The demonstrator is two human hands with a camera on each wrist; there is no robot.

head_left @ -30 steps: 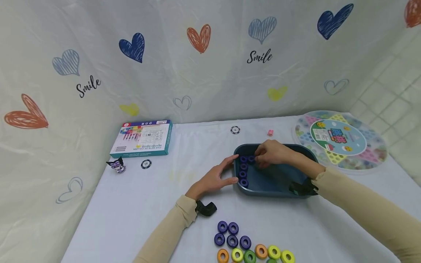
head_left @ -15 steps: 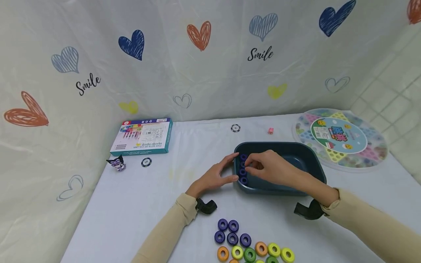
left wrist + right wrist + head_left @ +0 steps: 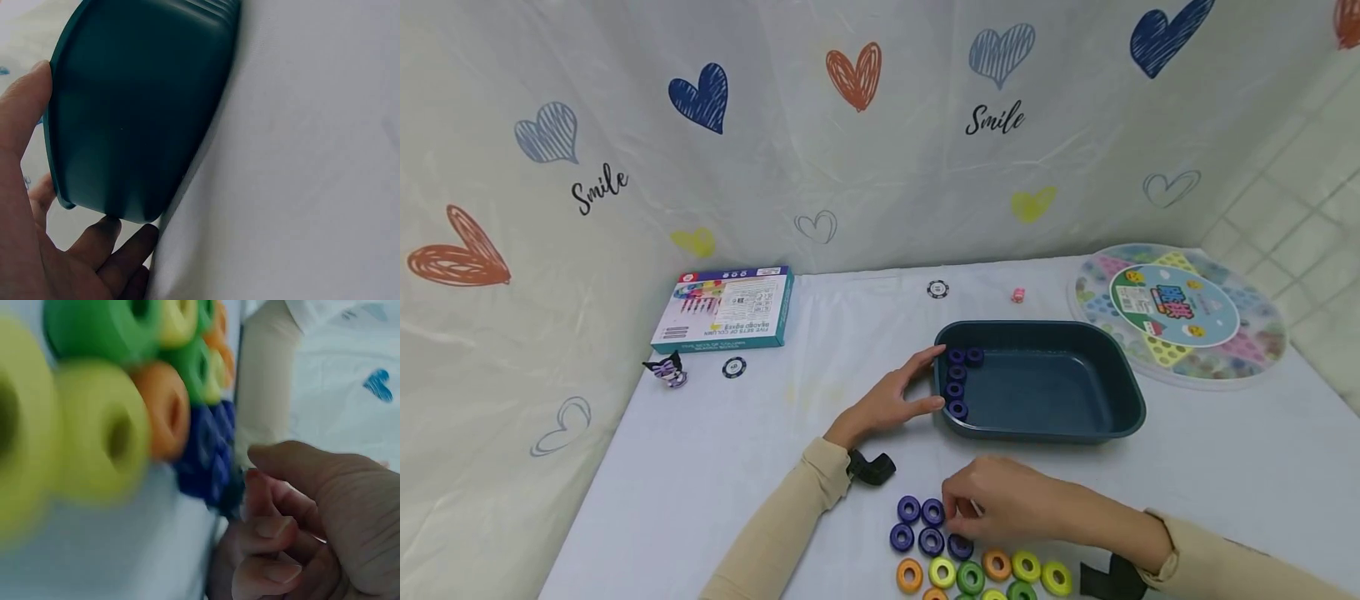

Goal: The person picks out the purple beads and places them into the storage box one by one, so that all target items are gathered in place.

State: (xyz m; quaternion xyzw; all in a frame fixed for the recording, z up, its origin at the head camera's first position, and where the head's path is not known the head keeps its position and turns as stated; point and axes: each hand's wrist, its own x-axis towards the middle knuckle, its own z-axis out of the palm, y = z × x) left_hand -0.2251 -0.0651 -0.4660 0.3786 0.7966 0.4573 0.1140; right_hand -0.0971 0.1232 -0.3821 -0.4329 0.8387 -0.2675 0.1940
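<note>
A dark teal rectangular tray (image 3: 1045, 387) holds several purple rings (image 3: 955, 373) along its left end. My left hand (image 3: 887, 404) touches that end from outside, its thumb and fingers spread; in the left wrist view the fingertips rest against the tray's wall (image 3: 137, 125). My right hand (image 3: 1007, 504) is low over the cloth, beside a group of purple rings (image 3: 931, 542) in front of the tray. Its thumb and fingers are loosely bent. In the right wrist view nothing shows between the thumb and forefinger of the hand (image 3: 325, 519); purple rings lie just past the fingertips.
Orange, yellow and green rings (image 3: 970, 577) lie nearer me. A flat box (image 3: 722, 312), a small figurine (image 3: 667, 370) and a round black-and-white token (image 3: 734, 367) are at the left. Behind the tray lie another token (image 3: 937, 289), a small pink piece (image 3: 1018, 295) and a large round package (image 3: 1176, 317).
My right hand has left the inside of the tray and come toward me to the purple rings on the cloth. A purple ring stands beside the tray's row. The left hand has stayed put.
</note>
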